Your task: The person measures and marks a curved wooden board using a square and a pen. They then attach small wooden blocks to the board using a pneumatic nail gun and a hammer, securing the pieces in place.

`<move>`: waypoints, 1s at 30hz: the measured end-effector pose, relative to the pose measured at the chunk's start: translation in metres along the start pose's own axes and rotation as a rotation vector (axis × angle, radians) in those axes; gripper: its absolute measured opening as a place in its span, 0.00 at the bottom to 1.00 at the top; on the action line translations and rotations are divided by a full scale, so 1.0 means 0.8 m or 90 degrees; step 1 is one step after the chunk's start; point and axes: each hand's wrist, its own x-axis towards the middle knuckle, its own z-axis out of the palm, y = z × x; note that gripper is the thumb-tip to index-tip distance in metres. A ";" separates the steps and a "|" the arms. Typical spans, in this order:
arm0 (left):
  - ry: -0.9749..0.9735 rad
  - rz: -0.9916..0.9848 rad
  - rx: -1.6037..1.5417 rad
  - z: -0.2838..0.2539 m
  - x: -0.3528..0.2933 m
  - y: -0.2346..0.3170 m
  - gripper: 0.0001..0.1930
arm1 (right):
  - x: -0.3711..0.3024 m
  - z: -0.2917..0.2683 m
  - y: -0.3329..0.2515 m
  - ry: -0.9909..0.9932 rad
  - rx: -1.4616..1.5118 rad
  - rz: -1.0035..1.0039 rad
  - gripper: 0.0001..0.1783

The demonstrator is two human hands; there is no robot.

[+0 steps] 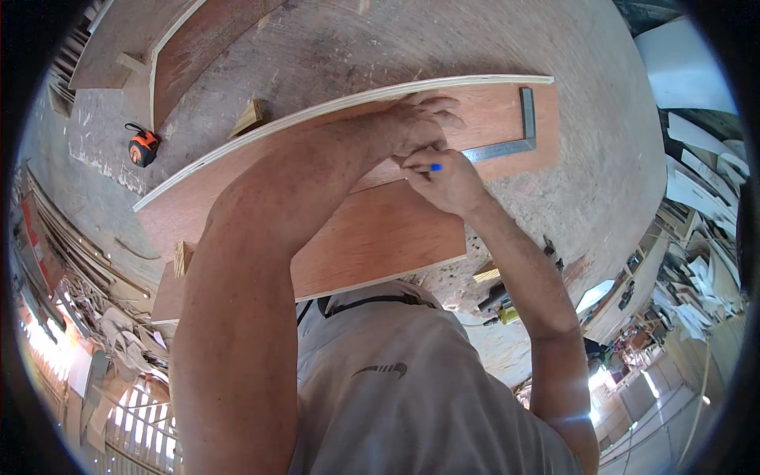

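A reddish-brown plywood board (372, 237) lies across a worn workbench (356, 47). A metal try square (514, 142) rests on the board's far right end. My left hand (416, 119) presses flat on the board and on the square's blade, fingers spread. My right hand (447, 180) grips a blue pen (435, 167), its tip against the blade's edge on the board. A second plywood strip (507, 103) with a pale edge lies under the square.
An orange and black tape measure (143, 147) sits on the bench at the left. A small wooden block (249, 117) lies behind the board. Another board (198, 47) lies at the far left. A yellow-tipped tool (503, 313) lies near the bench edge. Stacked white panels (697, 182) stand at the right.
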 end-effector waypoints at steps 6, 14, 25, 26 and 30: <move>-0.050 -0.051 -0.004 -0.003 0.003 0.005 0.16 | -0.018 -0.040 -0.010 -0.033 0.227 0.197 0.06; -0.023 -0.007 -0.003 -0.014 -0.005 0.008 0.20 | -0.002 -0.012 0.009 -0.113 0.040 0.135 0.11; -0.041 0.000 0.015 -0.005 0.001 0.002 0.29 | 0.002 -0.013 0.004 -0.119 0.010 0.127 0.13; -0.038 0.002 0.012 -0.001 0.002 -0.001 0.30 | 0.001 -0.010 0.007 -0.117 0.002 0.126 0.13; -0.034 0.005 -0.026 0.003 0.003 -0.008 0.34 | 0.004 -0.013 -0.007 -0.122 -0.051 0.134 0.13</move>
